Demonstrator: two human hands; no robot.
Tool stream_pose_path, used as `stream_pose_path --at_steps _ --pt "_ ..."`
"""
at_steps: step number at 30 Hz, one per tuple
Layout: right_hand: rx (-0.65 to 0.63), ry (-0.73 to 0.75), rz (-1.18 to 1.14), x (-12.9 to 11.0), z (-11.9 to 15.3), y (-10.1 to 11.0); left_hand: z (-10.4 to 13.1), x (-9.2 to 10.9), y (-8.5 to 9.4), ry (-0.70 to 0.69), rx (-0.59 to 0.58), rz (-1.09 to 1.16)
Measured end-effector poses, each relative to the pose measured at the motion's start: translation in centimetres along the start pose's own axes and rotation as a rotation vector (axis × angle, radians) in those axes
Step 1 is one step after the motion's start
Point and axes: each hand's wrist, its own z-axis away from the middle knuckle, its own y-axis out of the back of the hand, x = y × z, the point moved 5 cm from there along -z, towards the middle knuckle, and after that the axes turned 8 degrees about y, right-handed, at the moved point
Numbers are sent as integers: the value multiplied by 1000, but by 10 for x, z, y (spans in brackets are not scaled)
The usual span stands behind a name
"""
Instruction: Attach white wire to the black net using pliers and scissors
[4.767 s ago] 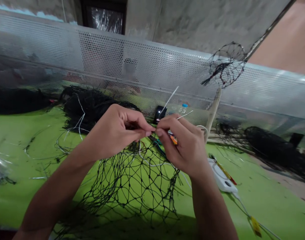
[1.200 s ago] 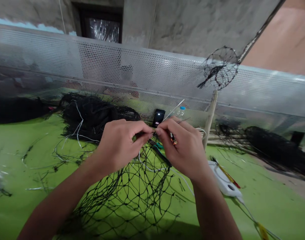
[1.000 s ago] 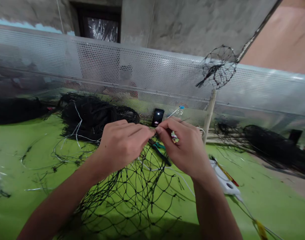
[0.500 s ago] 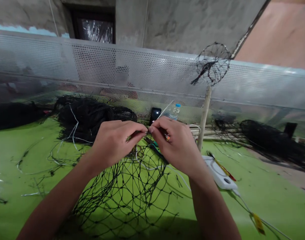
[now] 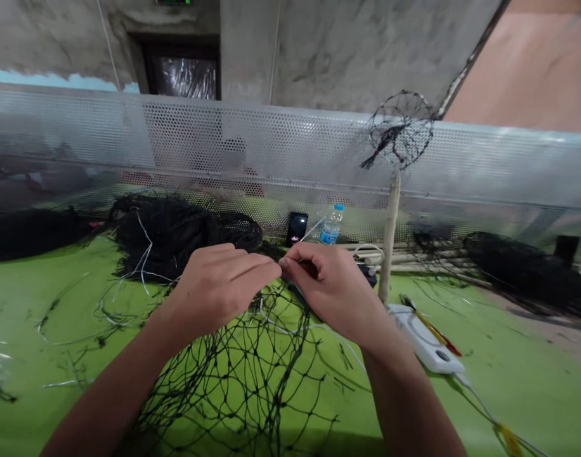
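My left hand [image 5: 224, 282] and my right hand [image 5: 326, 279] meet in front of me, thumbs and forefingers pinched together fingertip to fingertip. A thin pale wire [image 5: 314, 228] sticks up behind the fingers of my right hand, which is closed on it. What lies in the left pinch is hidden by the fingers. Below both hands a black knotted net [image 5: 257, 374] hangs from near the fingertips and spreads over the green tabletop [image 5: 333, 406]. A white cord [image 5: 340, 331] runs behind the net.
A heap of black netting [image 5: 171, 228] lies back left. A phone [image 5: 297, 227] and a water bottle [image 5: 332, 225] stand behind my hands. On the right are a wooden stick [image 5: 390, 235] with a small hoop net [image 5: 399, 130], a white power strip [image 5: 426, 343] and wooden rods [image 5: 428, 260].
The view has tilted slightly upward, so everything sits a little lower. My left fingers have closed flatter together, and less of the wire shows above my right hand.
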Motion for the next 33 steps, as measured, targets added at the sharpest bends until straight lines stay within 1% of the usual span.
stream_pose_path --at_steps 2,4,5,8,10,13,16,18,21,24,30,32,33 --pt "-14 -4 -22 2 -1 -1 0 3 1 -76 -21 -44" --pt "-17 15 -37 3 -1 0 1 2 0 -85 -19 -40" --pt "-15 31 -47 3 -1 0 1 0 -1 -48 -19 -17" --pt "-1 82 -73 1 -1 2 2 -9 -4 133 -40 77" --pt "14 105 -72 0 -2 2 3 -13 -6 189 -57 116" --pt "16 135 -61 -2 -2 3 2 -11 -4 152 -53 110" --pt "-7 204 -52 -6 0 7 1 -8 2 99 -6 51" --pt "4 243 -8 -9 4 11 0 -7 4 82 16 21" --pt "50 279 110 -14 9 17 1 -9 6 97 5 20" --pt "96 323 192 -21 12 17 2 -12 9 131 1 60" --pt "323 453 288 -36 16 17 2 -11 19 191 20 17" --pt "364 456 308 -39 16 15 1 -9 22 208 36 -19" --pt "384 432 291 -39 16 14 1 -8 23 210 39 -38"
